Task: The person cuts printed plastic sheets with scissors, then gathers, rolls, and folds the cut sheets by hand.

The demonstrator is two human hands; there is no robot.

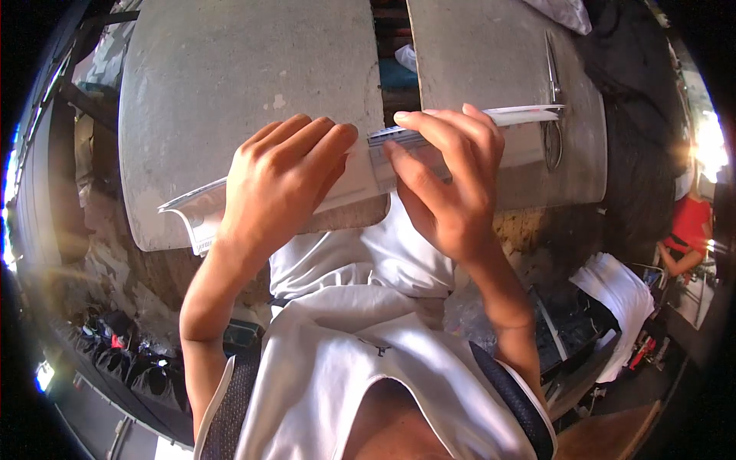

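Note:
A long, thin sheet, whitish and folded lengthwise with some print on it, lies across the near part of the grey boards. Whether it is paper or plastic I cannot tell. My left hand is closed over its upper edge, with the fingertips hidden. Around the fold farther right, my right hand has its thumb and fingers curled in a pinch. The sheet's left end curls down past the board edge. Its right end reaches the metal scissors, partly covering them.
Two worn grey boards form the work surface, with a dark gap between them holding some cloth. Dark fabric hangs at the right. White cloth lies lower right, near a person in a red top.

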